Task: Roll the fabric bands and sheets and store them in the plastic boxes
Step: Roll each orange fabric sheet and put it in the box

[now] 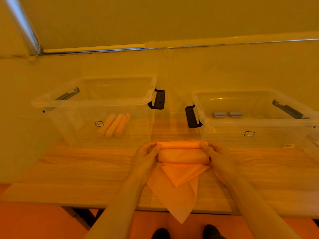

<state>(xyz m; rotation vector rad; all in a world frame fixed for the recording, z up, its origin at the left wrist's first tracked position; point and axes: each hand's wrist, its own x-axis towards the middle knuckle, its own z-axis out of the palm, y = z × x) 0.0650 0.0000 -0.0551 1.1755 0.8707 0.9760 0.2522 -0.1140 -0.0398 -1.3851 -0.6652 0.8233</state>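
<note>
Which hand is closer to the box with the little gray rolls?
Right. The right hand grips the fabric sheet just below the right box; the left hand holds the far end.

Looked like a plain indoor workroom, not a kitchen or shop: wood-grain tabletop [86, 163] on folding metal legs [76, 216], set against a bare wall [155, 19], roller blind [20, 23] at left, two clear boxes [96, 100].

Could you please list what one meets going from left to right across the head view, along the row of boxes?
Left plastic box holding three rolled orange sheets → its black handle → the right box's black handle → right plastic box holding two grey rolls.
</note>
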